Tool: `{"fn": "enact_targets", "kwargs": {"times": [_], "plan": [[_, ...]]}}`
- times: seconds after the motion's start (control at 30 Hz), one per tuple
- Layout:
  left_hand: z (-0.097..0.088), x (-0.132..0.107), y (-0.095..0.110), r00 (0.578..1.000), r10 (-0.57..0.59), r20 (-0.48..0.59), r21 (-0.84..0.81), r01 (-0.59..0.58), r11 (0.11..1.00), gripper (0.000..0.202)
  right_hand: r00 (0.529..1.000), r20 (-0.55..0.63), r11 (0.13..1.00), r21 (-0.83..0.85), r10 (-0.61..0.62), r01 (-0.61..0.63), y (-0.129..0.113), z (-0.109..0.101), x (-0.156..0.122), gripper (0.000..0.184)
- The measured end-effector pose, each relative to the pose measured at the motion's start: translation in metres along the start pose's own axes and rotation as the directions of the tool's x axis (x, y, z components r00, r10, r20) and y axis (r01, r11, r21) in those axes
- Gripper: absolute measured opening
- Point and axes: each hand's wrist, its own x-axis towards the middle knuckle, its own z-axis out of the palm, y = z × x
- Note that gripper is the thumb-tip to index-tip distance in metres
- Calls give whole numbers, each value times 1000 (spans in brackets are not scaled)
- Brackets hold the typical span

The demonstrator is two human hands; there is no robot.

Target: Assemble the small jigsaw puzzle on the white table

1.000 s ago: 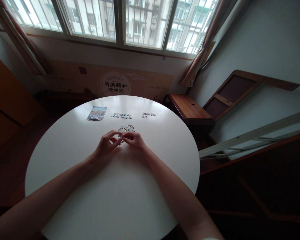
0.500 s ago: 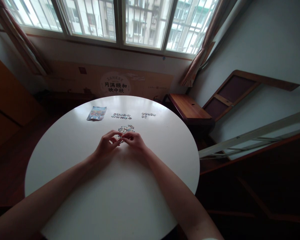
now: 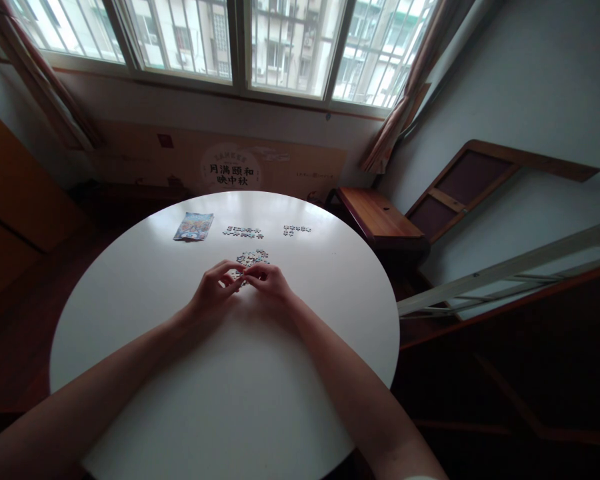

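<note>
A loose pile of jigsaw puzzle pieces [image 3: 253, 257] lies near the middle of the round white table. At the pile's near edge, my left hand [image 3: 217, 285] is closed in a pinch, thumb and forefinger reaching right. My right hand [image 3: 270, 280] meets it from the other side, fingertips pressed together. Between the two sets of fingertips is what looks like a small puzzle piece, mostly covered by the fingers. Beyond the pile, more pieces [image 3: 243, 232] lie in rough rows, and a smaller group of pieces [image 3: 297, 230] sits to their right.
A colourful printed sheet or packet [image 3: 194, 227] lies at the table's far left. The white table [image 3: 220, 400] has a curved edge all round. Behind its right side stands a wooden stool or bench [image 3: 380, 212]. Barred windows and a printed banner [image 3: 290, 160] line the far wall.
</note>
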Motion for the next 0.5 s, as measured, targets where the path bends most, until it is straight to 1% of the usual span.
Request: {"fn": "enact_targets", "kwargs": {"times": [0.13,0.33,0.5], "plan": [[0,0,0,1000,-9,6,-10,9,1000,23,1000,-1,1000,-3,9,-9,0,0,-1,19],[0,0,0,1000,8,1,4,-8,1000,23,1000,6,1000,-14,7,-7,-1,-1,-1,21],[0,0,2,1000,-11,10,3,11,1000,24,1000,5,1000,-12,-3,3,-2,-1,-1,20]]}}
